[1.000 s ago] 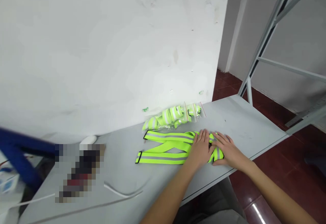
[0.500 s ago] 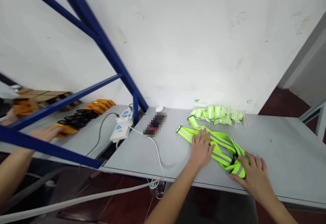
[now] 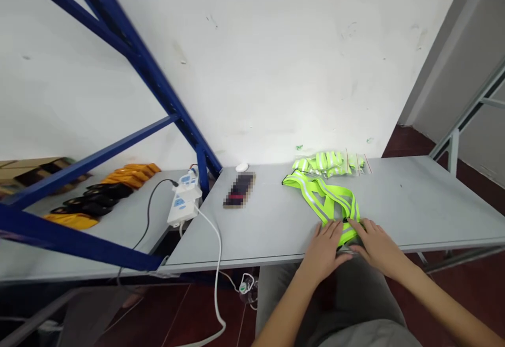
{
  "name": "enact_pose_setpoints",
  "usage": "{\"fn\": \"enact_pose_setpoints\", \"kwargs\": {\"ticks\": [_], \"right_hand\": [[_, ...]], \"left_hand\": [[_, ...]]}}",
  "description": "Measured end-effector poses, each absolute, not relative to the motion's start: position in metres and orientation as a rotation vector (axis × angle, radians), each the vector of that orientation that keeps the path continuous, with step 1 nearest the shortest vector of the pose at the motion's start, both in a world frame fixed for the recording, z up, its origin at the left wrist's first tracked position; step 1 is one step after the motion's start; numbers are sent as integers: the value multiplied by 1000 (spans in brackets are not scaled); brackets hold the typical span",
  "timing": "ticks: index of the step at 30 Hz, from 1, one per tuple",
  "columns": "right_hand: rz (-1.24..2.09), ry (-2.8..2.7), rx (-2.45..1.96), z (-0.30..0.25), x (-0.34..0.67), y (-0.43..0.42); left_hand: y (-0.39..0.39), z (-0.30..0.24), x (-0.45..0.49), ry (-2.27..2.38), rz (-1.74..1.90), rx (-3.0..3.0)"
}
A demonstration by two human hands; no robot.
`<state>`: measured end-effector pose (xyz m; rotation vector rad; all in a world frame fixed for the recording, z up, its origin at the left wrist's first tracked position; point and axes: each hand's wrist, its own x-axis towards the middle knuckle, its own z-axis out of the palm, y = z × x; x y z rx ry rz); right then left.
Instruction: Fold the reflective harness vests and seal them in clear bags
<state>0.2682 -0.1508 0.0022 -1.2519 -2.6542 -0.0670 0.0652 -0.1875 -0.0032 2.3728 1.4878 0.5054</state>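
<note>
A neon-yellow reflective harness [image 3: 313, 199] with grey stripes and black fittings lies spread on the grey table, its lower end near the front edge. My left hand [image 3: 325, 249] rests on the left side of this lower end, fingers stretched out and thumb apart. Opposite it, my right hand [image 3: 376, 244] touches the right side beside a black buckle [image 3: 346, 220], its fingers extended and its thumb apart. Part of the lower straps is hidden under my fingers. Behind the harness, clear bags [image 3: 325, 164] of similar neon-yellow straps lie against the wall.
Left of the harness lie a blurred-out dark phone-like object [image 3: 239, 190] and a white rounded object [image 3: 242, 167]. A power strip [image 3: 183, 205] with cables sits beside the blue metal frame [image 3: 158, 86]. Orange pouches [image 3: 132, 175] and black items [image 3: 97, 199] lie on the neighbouring table.
The harness's lower end has come toward me, near the table edge. Both hands have moved closer together there. My view has shifted right, and the other person's hand at left is out of view.
</note>
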Motion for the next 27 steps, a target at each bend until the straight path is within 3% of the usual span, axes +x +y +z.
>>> {"fn": "enact_pose_setpoints", "kwargs": {"ticks": [3,7,22,27], "right_hand": [[40,-2689,-1149,1,266,-154],[-57,-2778,-1068,6,260,-150],[38,-2789,-989,2,241,-146],[33,-2680,-1014,-7,238,-146]], "left_hand": [[-192,-7,45,1471,457,2415],[-199,-9,38,1475,464,2442],[-185,-12,17,1354,924,2263],[-181,-15,11,1327,862,2263]]}}
